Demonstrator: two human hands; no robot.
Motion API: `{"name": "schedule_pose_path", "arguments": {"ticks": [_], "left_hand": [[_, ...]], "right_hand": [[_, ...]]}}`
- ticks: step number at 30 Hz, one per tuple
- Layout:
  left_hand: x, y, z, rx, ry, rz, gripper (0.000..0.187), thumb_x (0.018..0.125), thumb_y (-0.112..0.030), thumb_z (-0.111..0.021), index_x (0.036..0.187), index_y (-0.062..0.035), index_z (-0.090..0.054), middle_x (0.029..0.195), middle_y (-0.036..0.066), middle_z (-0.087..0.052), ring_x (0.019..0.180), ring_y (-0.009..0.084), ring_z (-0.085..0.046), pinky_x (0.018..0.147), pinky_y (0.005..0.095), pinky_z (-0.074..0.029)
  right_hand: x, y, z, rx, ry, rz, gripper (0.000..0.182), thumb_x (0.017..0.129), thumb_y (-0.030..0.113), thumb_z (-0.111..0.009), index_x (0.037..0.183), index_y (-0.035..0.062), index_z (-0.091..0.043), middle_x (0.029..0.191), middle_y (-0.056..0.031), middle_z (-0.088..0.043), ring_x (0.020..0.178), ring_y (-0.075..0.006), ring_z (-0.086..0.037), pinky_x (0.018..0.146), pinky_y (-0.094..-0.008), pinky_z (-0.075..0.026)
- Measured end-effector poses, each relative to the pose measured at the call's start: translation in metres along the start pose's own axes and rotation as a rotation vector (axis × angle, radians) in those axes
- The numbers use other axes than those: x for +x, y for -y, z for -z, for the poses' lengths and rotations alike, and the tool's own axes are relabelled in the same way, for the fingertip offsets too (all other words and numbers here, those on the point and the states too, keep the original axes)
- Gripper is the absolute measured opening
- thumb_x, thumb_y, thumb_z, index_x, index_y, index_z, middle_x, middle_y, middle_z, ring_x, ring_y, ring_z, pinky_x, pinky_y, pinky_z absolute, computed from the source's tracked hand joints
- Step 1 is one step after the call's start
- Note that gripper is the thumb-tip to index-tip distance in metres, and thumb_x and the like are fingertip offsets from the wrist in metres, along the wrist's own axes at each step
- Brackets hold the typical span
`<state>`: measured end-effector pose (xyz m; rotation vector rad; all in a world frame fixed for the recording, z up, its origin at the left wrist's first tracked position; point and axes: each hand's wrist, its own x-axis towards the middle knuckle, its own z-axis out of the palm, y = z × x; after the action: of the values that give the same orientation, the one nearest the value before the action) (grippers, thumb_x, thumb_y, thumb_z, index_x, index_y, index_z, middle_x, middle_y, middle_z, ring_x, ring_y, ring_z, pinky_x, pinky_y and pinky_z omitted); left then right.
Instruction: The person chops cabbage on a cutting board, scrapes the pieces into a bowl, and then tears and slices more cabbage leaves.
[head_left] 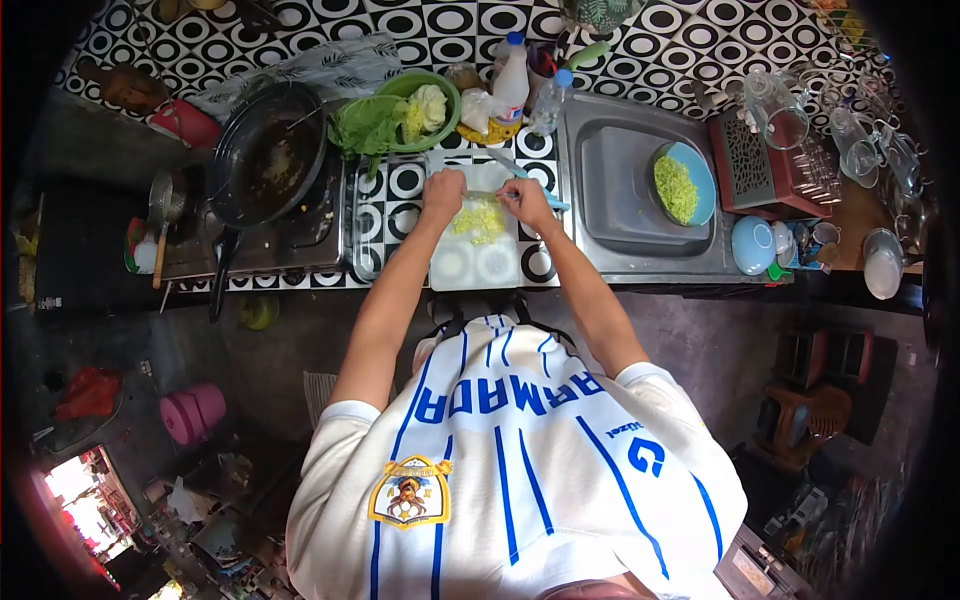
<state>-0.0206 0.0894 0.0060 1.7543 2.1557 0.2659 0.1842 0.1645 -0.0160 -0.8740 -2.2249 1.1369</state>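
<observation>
My left hand (446,190) is a closed fist over the far left part of a pale cutting board (475,268). My right hand (526,202) is closed in a pinch at the board's far right. A thin pale-green strip (483,193), like a piece of vegetable, stretches between the two hands; its ends are hidden in the fingers. Chopped yellow-green leaf vegetable (480,222) lies on the board just below them. Beside my right hand is a knife with a blue handle (556,201), its blade pointing away to the upper left.
A green basin (455,92) of leafy vegetables stands behind the board, near bottles (513,80). On the left, a black wok (270,160) sits on the stove. At right, a blue bowl (706,180) of shredded vegetable rests in the sink (610,240), beside a dish rack (755,180).
</observation>
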Motion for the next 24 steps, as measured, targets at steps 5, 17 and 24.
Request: {"name": "schedule_pose_path", "arguments": {"ticks": [5,17,24], "left_hand": [[-0.017,-0.005,-0.005,0.085,-0.13,-0.029,0.013,0.079,-0.001,-0.065,0.087,-0.0077,-0.071,0.095,0.018,-0.07,0.093,0.036,-0.069,0.079,0.0453,-0.057],[-0.021,-0.013,-0.003,0.226,0.033,0.087,0.013,0.08,-0.001,-0.066,0.09,-0.0048,-0.073,0.098,0.018,-0.071,0.096,0.0338,-0.07,0.079,0.0412,-0.059],[-0.026,-0.02,0.004,0.248,0.018,0.028,0.013,0.08,-0.002,-0.066,0.09,-0.006,-0.074,0.098,0.017,-0.071,0.096,0.0331,-0.07,0.079,0.0407,-0.059]], "right_hand": [[-0.001,-0.003,0.007,0.084,0.041,0.098,0.009,0.076,0.001,-0.07,0.085,-0.0007,-0.071,0.08,-0.014,-0.072,0.072,-0.0257,-0.069,0.067,-0.0327,-0.053],[-0.018,0.017,-0.012,-0.116,0.074,0.025,0.007,0.073,0.002,-0.069,0.08,0.0011,-0.069,0.073,-0.0167,-0.068,0.07,-0.0327,-0.067,0.064,-0.0377,-0.052],[-0.025,0.01,-0.006,0.046,0.069,0.044,0.012,0.076,0.003,-0.072,0.087,-0.0008,-0.071,0.073,-0.0158,-0.067,0.064,-0.0246,-0.065,0.061,-0.0342,-0.049]]}}
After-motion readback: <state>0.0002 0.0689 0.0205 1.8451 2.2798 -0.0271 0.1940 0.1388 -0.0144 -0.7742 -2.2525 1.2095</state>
